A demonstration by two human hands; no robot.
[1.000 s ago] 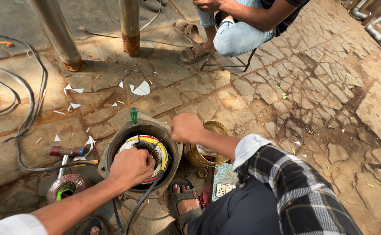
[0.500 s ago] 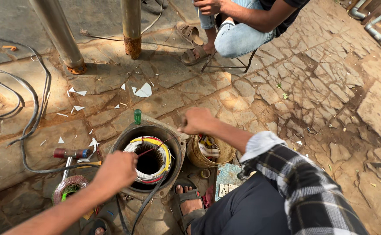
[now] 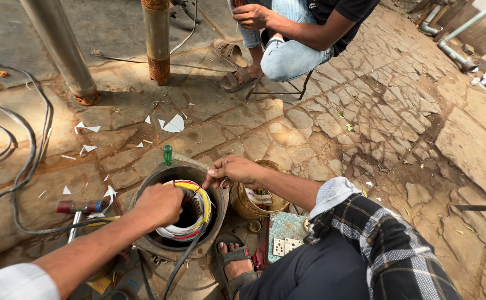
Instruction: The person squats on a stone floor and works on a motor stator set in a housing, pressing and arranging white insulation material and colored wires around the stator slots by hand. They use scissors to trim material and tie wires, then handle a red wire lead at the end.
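Head view: a person crouches over a round motor housing [image 3: 143,222] on stone paving, near and left of centre, both hands at its open top.
Winding: coils bound in white, yellow and red tape [image 3: 196,214] sit inside the housing, ringing a dark central bore.
Left hand [image 3: 159,204]: closed down on the near-left side of the coils; what the fingers pinch is hidden beneath the hand.
Right hand [image 3: 233,170]: at the far-right rim, fingertips pinched together on something thin; too small to name.
Risk, wires: a hard tug could judgeably nick the coil insulation against the metal rim or pull tape loose.
Risk, foot: a sandalled foot [image 3: 233,265] rests just beside the housing; a tipped casing could land on it.
Risk, screwdriver: a green-handled one [image 3: 167,155] stands at the far rim, close to the right wrist.
Around: brass-coloured pot [image 3: 257,200] to the right; black cable [image 3: 29,166] looping left; red-handled tool [image 3: 79,207] left; white scraps [image 3: 174,124] beyond.
In the way: a seated person [image 3: 298,33] and two rusty pipes [image 3: 157,39] far off, well apart.
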